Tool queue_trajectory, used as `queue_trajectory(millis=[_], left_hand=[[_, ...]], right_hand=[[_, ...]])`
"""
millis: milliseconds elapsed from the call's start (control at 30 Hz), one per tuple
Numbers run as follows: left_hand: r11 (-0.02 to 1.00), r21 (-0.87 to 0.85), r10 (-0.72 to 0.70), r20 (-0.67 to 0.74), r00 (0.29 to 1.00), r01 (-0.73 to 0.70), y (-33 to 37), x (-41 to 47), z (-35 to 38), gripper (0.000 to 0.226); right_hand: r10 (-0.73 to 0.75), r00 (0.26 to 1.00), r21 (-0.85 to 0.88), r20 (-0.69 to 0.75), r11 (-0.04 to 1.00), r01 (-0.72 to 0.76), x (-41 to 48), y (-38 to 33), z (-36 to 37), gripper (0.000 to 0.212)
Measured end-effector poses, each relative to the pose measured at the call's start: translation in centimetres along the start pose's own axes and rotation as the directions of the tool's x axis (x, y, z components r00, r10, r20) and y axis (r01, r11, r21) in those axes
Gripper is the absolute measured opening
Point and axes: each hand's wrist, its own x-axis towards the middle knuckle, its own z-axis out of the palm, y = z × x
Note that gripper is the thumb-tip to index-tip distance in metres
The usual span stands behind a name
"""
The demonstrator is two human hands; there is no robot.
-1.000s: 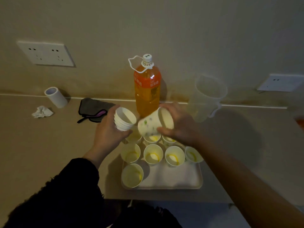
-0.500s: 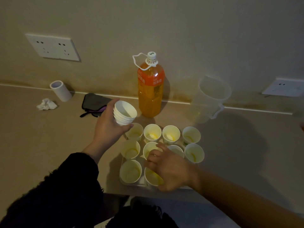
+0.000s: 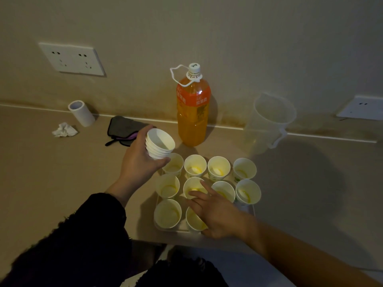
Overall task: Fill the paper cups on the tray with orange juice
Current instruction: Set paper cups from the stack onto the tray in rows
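Observation:
Several white paper cups stand in rows on a pale tray (image 3: pixel 249 207), each with a trace of yellow at the bottom. The newest cup (image 3: pixel 192 221) stands second in the front row. My right hand (image 3: pixel 215 211) hovers just over it with fingers spread and straight, holding nothing. My left hand (image 3: pixel 138 160) grips a stack of nested paper cups (image 3: pixel 160 146), tilted, above the tray's back left corner. The capped orange juice bottle (image 3: pixel 193 114) stands upright behind the tray by the wall.
A clear plastic jug (image 3: pixel 272 119) stands to the right of the bottle. At the back left lie a dark pouch (image 3: pixel 124 128), a crumpled tissue (image 3: pixel 64 130) and a white tube (image 3: pixel 81 112). Wall sockets (image 3: pixel 72 59) sit above the counter. The counter's front edge runs just below the tray.
My right hand carried one cup from the stack down to the tray's front row, set it there and opened its fingers. My left hand kept hold of the stack.

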Motion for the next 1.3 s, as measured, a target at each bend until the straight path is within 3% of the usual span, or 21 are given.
queue_trajectory(millis=[600,833,933,1033,1100,1167,1233,1300], left_hand=[[1.000,0.001,0.008,0.029,1.000,-0.008,-0.1,0.1,-0.2,0.092],[1.000,0.000,-0.003,0.048,0.999,0.003,-0.3,0.5,0.1,0.094],[1.000,-0.011,0.000,0.060,0.998,0.001,-0.3,0.7,0.3,0.094],[1.000,-0.027,0.009,0.096,0.995,-0.006,0.1,0.6,0.6,0.094],[0.998,-0.059,0.024,0.134,0.991,-0.016,0.6,0.4,1.0,0.096],[0.997,-0.073,0.049,0.172,0.984,-0.037,1.3,0.0,1.6,0.099],[0.996,-0.054,0.087,0.211,0.974,-0.077,2.0,-0.4,2.3,0.099],[0.993,-0.008,0.114,0.244,0.963,-0.116,2.5,-0.6,2.9,0.097]], right_hand=[[-0.041,0.989,-0.026,0.145,0.999,0.045,0.5,0.1,0.2,0.096],[-0.034,0.985,0.071,0.169,0.997,0.022,0.3,0.4,0.0,0.094],[-0.023,0.997,0.138,0.079,0.990,0.012,0.1,0.7,-0.6,0.076],[0.126,0.984,0.134,-0.126,0.985,-0.109,0.5,1.6,-2.6,0.046],[0.337,0.897,0.246,-0.287,0.931,-0.271,1.3,2.5,-4.3,0.039],[0.555,0.754,0.447,-0.350,0.807,-0.387,2.4,3.5,-6.2,0.047],[0.696,0.677,0.651,-0.239,0.632,-0.420,3.4,4.3,-8.0,0.068],[0.721,0.692,0.751,-0.044,0.481,-0.453,4.2,4.9,-9.3,0.086]])
